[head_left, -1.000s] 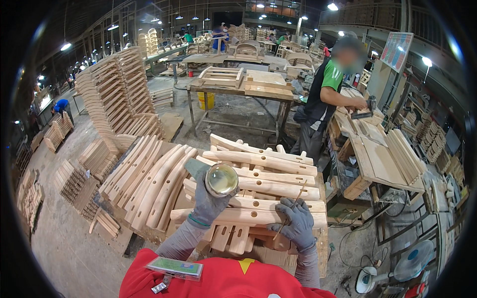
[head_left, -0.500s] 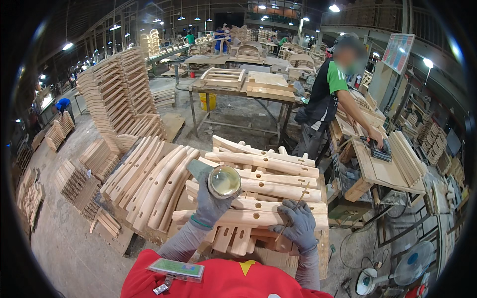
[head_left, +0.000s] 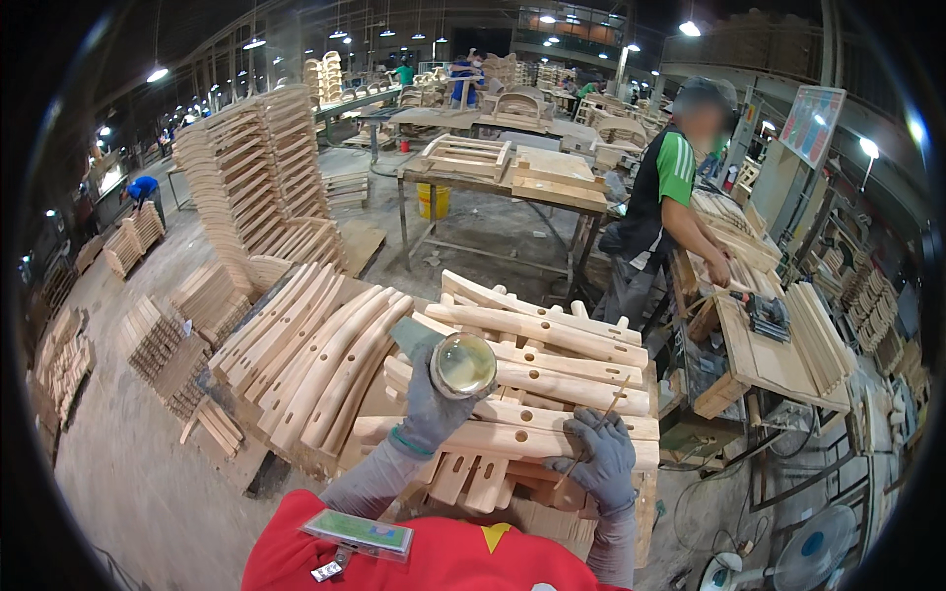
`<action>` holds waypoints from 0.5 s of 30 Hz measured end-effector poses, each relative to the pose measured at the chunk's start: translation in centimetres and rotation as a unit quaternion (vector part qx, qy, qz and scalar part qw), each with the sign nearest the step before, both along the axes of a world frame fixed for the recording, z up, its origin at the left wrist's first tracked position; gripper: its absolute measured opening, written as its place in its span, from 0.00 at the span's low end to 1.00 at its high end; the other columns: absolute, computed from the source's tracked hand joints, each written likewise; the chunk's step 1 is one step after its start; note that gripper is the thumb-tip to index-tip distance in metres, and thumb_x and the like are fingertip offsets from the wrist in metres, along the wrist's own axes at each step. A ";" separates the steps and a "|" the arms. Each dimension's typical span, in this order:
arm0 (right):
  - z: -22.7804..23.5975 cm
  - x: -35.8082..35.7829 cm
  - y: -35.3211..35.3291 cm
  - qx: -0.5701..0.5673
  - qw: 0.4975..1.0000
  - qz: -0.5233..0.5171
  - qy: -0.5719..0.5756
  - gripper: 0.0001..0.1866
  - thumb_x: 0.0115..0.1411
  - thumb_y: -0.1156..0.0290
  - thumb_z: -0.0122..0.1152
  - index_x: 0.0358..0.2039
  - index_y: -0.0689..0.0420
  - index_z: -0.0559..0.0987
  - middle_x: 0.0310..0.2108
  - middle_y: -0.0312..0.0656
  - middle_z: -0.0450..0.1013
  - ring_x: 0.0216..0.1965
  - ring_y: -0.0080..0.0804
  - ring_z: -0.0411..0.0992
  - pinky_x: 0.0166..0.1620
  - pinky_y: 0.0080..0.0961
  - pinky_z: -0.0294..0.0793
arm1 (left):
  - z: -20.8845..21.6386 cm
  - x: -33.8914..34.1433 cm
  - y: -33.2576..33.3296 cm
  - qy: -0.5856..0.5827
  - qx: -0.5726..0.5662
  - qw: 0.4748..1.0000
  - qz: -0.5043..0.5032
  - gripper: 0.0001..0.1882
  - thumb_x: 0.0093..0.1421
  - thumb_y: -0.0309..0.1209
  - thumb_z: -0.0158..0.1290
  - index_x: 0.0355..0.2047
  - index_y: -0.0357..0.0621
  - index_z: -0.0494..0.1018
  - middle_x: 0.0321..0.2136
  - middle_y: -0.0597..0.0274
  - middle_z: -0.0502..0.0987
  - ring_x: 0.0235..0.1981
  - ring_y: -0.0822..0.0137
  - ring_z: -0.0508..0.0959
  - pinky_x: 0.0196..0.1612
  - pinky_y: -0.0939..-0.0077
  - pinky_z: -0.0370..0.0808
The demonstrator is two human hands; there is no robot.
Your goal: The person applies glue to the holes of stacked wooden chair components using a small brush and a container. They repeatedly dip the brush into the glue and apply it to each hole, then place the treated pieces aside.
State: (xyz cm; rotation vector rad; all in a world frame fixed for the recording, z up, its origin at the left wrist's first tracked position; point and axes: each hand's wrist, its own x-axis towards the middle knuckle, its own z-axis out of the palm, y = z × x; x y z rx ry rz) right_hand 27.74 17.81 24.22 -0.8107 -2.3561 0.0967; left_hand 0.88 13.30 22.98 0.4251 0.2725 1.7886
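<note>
In a grey glove, my left hand [head_left: 430, 410] is closed around a round jar [head_left: 463, 365] with pale yellowish liquid inside. A flat grey-green piece [head_left: 416, 337] sticks out beyond that hand; whether the fingers also hold it I cannot tell. My gloved right hand [head_left: 603, 459] grips a thin brown stick [head_left: 619, 396], slanting up past the fingers. Beneath both hands lies a stack of curved wooden rails [head_left: 581, 403] with round holes. The right hand is over the nearest long rail [head_left: 493, 436]. Shorter slotted slats [head_left: 452, 480] show under it.
More curved rails [head_left: 327, 366] lie to the left, beside tall stacks of wooden parts [head_left: 246, 177]. A workbench [head_left: 537, 194] stands ahead. At right, a co-worker [head_left: 658, 197] stands by a bench holding a dark tool [head_left: 767, 317]. A fan [head_left: 814, 547] stands at lower right.
The whole view has shifted, so the scene sits slightly farther right and lower. My hands keep their holds over the rails. The co-worker's hand has come away from the dark tool.
</note>
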 end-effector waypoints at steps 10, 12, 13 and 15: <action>0.1 0.1 0.2 0.006 1.000 0.022 0.001 0.29 0.44 0.45 0.65 0.39 0.54 0.78 0.45 0.47 0.73 0.48 0.44 0.71 0.56 0.40 0.61 | 0.8 0.4 -0.3 0.013 -0.001 0.999 0.045 0.23 0.66 0.49 0.37 0.51 0.48 0.66 0.46 0.59 0.72 0.48 0.60 0.74 0.47 0.58 0.77; 0.0 0.1 0.3 0.001 1.000 0.021 -0.001 0.29 0.44 0.45 0.66 0.39 0.55 0.78 0.46 0.47 0.73 0.47 0.45 0.71 0.56 0.39 0.61 | 1.4 0.9 -0.5 0.035 -0.003 0.997 0.066 0.23 0.66 0.49 0.37 0.51 0.47 0.66 0.46 0.59 0.72 0.48 0.61 0.74 0.47 0.58 0.77; -0.1 0.2 0.2 0.000 1.000 0.021 -0.001 0.29 0.44 0.45 0.66 0.40 0.55 0.78 0.46 0.47 0.73 0.47 0.45 0.71 0.56 0.39 0.62 | 1.2 0.7 -0.4 0.019 -0.010 0.999 0.048 0.22 0.65 0.49 0.38 0.50 0.49 0.66 0.46 0.59 0.71 0.47 0.60 0.74 0.47 0.57 0.77; 0.0 0.1 0.3 0.005 1.000 0.026 0.004 0.29 0.44 0.46 0.66 0.40 0.54 0.78 0.46 0.47 0.73 0.47 0.45 0.70 0.56 0.39 0.62 | 0.9 0.2 -0.1 -0.010 -0.018 1.000 0.017 0.20 0.64 0.50 0.40 0.48 0.52 0.66 0.46 0.60 0.71 0.47 0.57 0.74 0.46 0.54 0.76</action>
